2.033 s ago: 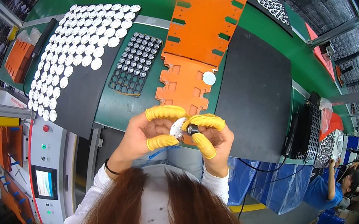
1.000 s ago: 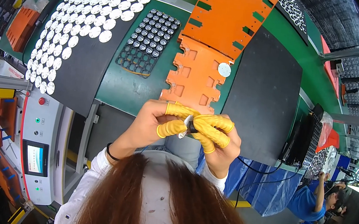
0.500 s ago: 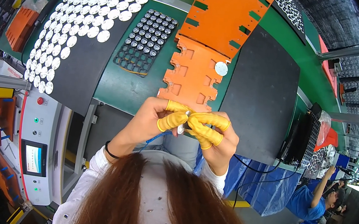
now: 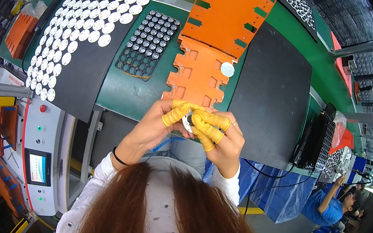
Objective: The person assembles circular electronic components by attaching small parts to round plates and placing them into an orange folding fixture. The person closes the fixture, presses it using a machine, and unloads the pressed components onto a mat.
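Between my two hands, just off the near end of an orange fixture (image 4: 194, 80), is a small white round disc (image 4: 187, 125) with a dark round part against it. My left hand (image 4: 163, 118), in yellow finger cots, is closed on the disc's left side. From the right, my right hand (image 4: 221, 135), also in yellow finger cots, pinches the dark part and the disc. Fingers cover much of both pieces. Another white disc (image 4: 227, 69) lies on the fixture's right edge, beyond my hands. The fixture's orange lid plate (image 4: 228, 16) is folded open at the far side.
Left of the fixture, a black tray (image 4: 132, 68) holds round silver parts in its far rows. Many white discs (image 4: 98, 15) lie in rows on a black mat (image 4: 82, 69). A second black mat (image 4: 272, 95) lies right. A control panel (image 4: 38, 167) stands at left; a co-worker (image 4: 325, 208) is at right.
The disc has been turned between my fingers, so more of its white face and the dark part show. Both hands have shifted slightly left, and the view has moved a little.
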A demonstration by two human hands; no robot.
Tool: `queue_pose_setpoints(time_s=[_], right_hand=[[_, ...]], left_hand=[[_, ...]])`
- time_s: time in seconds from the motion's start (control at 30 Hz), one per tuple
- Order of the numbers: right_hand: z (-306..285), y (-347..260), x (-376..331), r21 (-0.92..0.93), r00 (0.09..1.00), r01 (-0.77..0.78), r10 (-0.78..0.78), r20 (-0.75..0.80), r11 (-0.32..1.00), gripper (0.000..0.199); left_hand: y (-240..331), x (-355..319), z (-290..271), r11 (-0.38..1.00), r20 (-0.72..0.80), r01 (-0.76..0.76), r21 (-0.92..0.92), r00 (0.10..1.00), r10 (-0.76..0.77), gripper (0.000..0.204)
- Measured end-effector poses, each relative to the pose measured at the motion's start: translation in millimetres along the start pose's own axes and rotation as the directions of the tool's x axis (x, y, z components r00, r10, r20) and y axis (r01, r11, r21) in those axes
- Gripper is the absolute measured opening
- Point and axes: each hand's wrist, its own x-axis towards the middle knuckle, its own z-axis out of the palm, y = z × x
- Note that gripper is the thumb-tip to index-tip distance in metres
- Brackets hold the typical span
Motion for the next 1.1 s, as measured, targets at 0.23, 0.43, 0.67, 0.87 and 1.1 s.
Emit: queue_pose_setpoints(time_s=[0.23, 0.43, 0.67, 0.87, 1.1], right_hand=[[7, 9, -10, 0.100, 0.978, -0.207, 0.207, 0.016, 0.973, 0.033], [23, 27, -31, 0.548, 0.724, -0.561, 0.689, -0.038, 0.621, 0.022], [-5, 97, -26, 0.353, 0.588, -0.749, 0.808, -0.035, 0.560, 0.027], [-14, 123, 3, 0.394, 0.542, -0.788, 0.836, 0.083, 0.472, 0.035], [1, 123, 13, 0.471, 0.392, -0.844, 0.894, 0.216, 0.257, 0.039]], left_hand=[[-24, 7, 20, 0.989, -0.264, -0.005, -0.150, 0.964, -0.035, 0.043], [-32, 16, 7, 0.965, -0.267, 0.013, 0.262, 0.962, 0.059, 0.043], [2, 6, -13, 0.805, -0.323, -0.118, 0.581, 0.875, 0.361, 0.029], [24, -5, -44, 0.759, -0.358, -0.159, 0.631, 0.808, 0.468, 0.030], [36, -20, -59, 0.759, -0.408, -0.173, 0.628, 0.757, 0.510, 0.032]])
